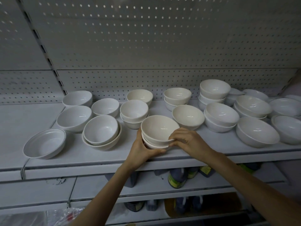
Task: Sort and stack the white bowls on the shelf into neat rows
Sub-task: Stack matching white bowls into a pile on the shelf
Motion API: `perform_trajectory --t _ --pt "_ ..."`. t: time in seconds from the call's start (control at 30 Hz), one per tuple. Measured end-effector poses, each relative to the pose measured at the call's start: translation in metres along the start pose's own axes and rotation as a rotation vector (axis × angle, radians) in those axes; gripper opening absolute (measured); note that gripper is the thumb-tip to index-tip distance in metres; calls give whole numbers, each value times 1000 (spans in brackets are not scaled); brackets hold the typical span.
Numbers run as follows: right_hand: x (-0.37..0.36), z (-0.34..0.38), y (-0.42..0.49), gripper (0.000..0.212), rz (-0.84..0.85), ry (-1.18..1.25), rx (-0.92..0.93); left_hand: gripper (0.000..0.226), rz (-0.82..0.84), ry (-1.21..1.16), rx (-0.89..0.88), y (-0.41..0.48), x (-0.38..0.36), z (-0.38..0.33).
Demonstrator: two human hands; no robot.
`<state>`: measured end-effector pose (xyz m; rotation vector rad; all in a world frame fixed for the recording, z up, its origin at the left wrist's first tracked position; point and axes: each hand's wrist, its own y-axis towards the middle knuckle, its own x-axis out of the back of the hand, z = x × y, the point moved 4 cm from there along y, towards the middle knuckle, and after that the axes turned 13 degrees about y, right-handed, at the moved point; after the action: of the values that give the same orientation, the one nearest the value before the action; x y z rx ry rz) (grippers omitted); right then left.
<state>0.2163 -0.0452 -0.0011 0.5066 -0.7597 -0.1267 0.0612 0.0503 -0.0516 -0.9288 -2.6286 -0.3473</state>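
Note:
Many white bowls stand on the white shelf (97,157), some loose and some nested. Near the shelf's front middle, a small stack of cream bowls (158,130) sits tilted. My left hand (143,149) grips the stack's lower left side, thumb curled under its front. My right hand (187,138) pinches the top bowl's near rim on the right. Left of the stack sit two nested bowls (101,131) and a wide bowl with a dark rim line (44,144). Behind it stand another cream stack (134,112) and a single cream bowl (188,116).
Wider white bowls (257,132) crowd the shelf's right end, several stacked. A perforated back panel (146,46) rises behind. Dark bottles with yellow-green labels (177,178) stand on the lower shelf. Clear plastic wrap (68,216) lies at the bottom left.

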Motion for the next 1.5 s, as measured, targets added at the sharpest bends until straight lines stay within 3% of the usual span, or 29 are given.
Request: perform_trajectory --t 0.27,0.47,0.63,0.8,1.07,1.3,1.5 --pt "2 -2 0 29 75 -16 -48 104 -54 -44 -44 -4 -2 3" --pt "38 -16 -1 39 -205 19 -327 106 -40 -14 -29 -3 -1 7" --pt "44 -43 -10 44 -92 -230 -584 106 -32 -19 -30 -2 -1 6" --pt "38 -44 -11 18 -113 -276 -504 105 -11 -26 -46 -2 -1 5" --pt "40 -46 -16 10 -200 -286 -560 99 -33 -103 -21 0 0 5" --pt "52 -40 -17 18 -390 -151 -597 98 -60 -119 -21 0 1 7" --pt "56 -35 -16 21 -440 -150 -626 101 -81 -140 -26 0 1 5"
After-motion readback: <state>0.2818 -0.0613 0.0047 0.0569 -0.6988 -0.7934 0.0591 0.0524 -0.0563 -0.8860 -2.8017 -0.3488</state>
